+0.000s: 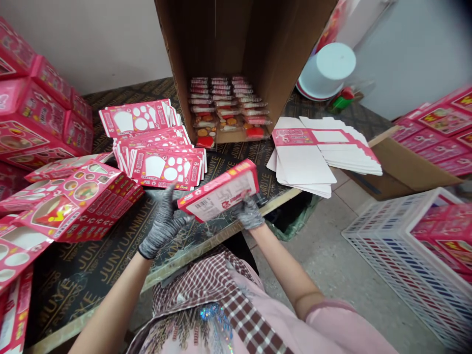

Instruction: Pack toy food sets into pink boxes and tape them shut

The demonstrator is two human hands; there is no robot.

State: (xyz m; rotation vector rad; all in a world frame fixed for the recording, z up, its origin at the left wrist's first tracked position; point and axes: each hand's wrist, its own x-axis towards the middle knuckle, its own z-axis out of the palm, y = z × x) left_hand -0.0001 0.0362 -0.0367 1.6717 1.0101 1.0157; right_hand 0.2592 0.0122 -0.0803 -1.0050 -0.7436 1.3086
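Note:
A flat pink printed box is held tilted above the front edge of the table, its barcode side turned toward me. My right hand, in a grey glove, grips its lower right edge. At the box's left end is my left hand, also gloved, thumb and fingers spread apart around the corner. Whether it touches the box I cannot tell. Behind lie overlapping pink box sleeves with cut-out windows. Beyond the box, a large open carton stands with rows of small clear-wrapped packs in it.
White-and-pink flat sheets lie on the right of the dark table. Finished-looking pink boxes are stacked at left. A white plastic basket with pink boxes stands on the right floor. A pale blue tub sits at the back.

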